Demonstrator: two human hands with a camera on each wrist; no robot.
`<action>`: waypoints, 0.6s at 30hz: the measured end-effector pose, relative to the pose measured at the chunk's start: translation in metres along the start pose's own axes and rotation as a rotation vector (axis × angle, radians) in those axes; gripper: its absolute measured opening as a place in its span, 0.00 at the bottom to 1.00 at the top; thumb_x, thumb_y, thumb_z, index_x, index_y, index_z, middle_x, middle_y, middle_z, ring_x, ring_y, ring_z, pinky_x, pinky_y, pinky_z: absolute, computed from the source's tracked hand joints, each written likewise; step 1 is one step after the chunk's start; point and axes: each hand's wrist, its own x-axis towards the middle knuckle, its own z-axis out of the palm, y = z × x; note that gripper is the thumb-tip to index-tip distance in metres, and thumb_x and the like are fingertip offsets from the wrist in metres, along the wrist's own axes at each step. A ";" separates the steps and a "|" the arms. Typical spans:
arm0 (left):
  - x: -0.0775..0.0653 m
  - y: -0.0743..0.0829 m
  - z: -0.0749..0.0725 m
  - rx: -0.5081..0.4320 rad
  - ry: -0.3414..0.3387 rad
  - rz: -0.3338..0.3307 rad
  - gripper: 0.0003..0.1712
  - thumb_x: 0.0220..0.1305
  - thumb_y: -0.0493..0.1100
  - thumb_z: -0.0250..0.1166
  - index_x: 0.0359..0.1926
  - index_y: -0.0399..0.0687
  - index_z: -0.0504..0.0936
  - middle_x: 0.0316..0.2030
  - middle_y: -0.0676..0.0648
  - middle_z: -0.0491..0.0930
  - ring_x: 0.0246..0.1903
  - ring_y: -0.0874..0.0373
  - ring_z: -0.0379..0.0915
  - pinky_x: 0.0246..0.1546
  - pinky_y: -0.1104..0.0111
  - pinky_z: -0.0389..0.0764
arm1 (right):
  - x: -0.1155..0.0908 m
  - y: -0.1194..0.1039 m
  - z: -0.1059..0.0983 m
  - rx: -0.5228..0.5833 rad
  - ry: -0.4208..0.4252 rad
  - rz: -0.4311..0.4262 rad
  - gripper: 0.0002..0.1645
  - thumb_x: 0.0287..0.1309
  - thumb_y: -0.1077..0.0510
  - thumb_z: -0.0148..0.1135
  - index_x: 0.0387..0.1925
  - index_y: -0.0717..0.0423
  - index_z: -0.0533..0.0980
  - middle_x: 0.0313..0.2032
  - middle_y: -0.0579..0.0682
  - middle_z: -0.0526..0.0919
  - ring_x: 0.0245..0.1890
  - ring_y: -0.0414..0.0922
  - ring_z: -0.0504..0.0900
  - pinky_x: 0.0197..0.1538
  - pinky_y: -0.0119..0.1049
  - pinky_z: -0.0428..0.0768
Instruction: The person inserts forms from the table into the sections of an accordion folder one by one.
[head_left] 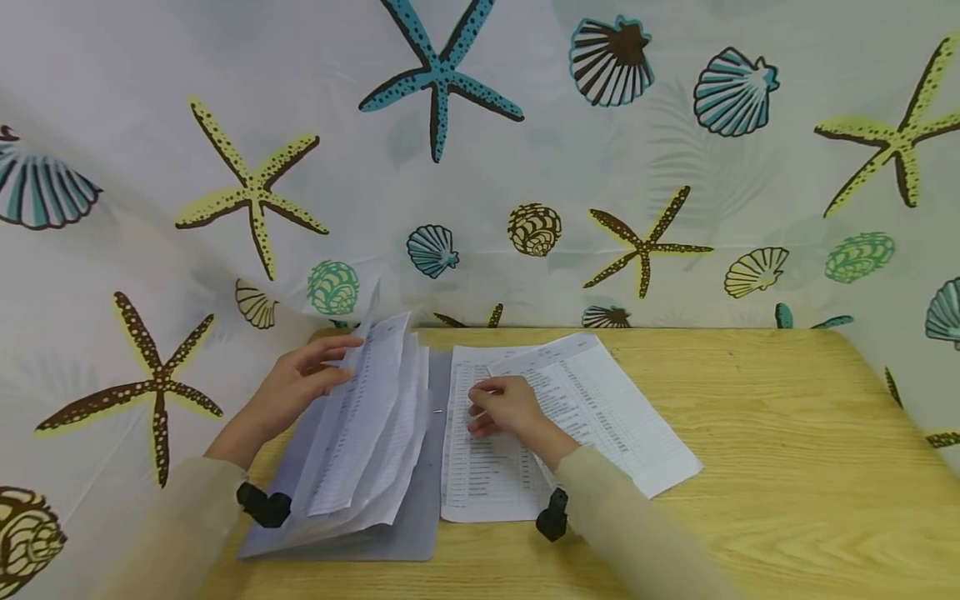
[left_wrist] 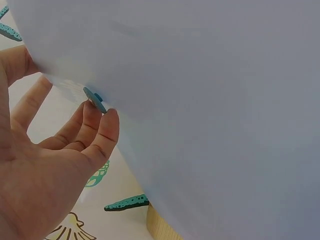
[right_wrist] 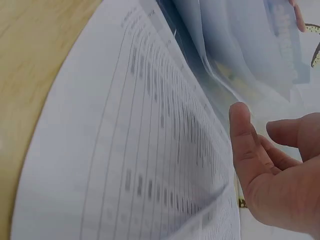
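A bluish-grey folder [head_left: 416, 537] lies on the left part of the table, with a stack of printed sheets [head_left: 375, 400] fanned upright in it. My left hand [head_left: 296, 385] grips the upper left edge of its raised cover [left_wrist: 200, 115]. Beside those fingers, a teal snap button [left_wrist: 95, 100] sits at the cover's edge. My right hand [head_left: 510, 410] hovers over a loose printed sheet [head_left: 487, 475] right of the folder; its fingers are loosely bent and hold nothing. Under that wrist a second printed sheet [head_left: 622, 417] lies slanted, overlapping the first.
The wooden table [head_left: 795, 442] extends to the right of the sheets. A white cloth [head_left: 525, 167] printed with starfish and shells hangs behind and at both sides. A small metal prong [head_left: 437, 411] shows near the folder's right edge.
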 end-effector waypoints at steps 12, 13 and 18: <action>-0.001 0.000 0.000 -0.005 0.001 -0.011 0.29 0.77 0.45 0.62 0.74 0.48 0.72 0.75 0.38 0.68 0.70 0.40 0.67 0.49 0.69 0.79 | -0.015 0.008 -0.066 -0.153 0.141 -0.004 0.21 0.73 0.54 0.63 0.59 0.64 0.81 0.44 0.64 0.89 0.35 0.54 0.92 0.38 0.45 0.90; -0.001 0.000 0.000 -0.005 0.000 -0.011 0.29 0.77 0.45 0.62 0.75 0.48 0.71 0.75 0.37 0.67 0.70 0.39 0.66 0.49 0.69 0.79 | -0.017 0.008 -0.072 -0.167 0.152 -0.003 0.22 0.73 0.54 0.64 0.59 0.64 0.81 0.45 0.64 0.89 0.36 0.55 0.92 0.39 0.45 0.90; -0.001 0.000 -0.001 -0.004 -0.001 -0.013 0.29 0.77 0.45 0.62 0.75 0.47 0.71 0.75 0.37 0.67 0.70 0.39 0.66 0.49 0.69 0.79 | -0.028 0.012 -0.102 -0.267 0.209 0.011 0.24 0.72 0.51 0.65 0.60 0.63 0.80 0.45 0.62 0.90 0.33 0.51 0.91 0.36 0.41 0.89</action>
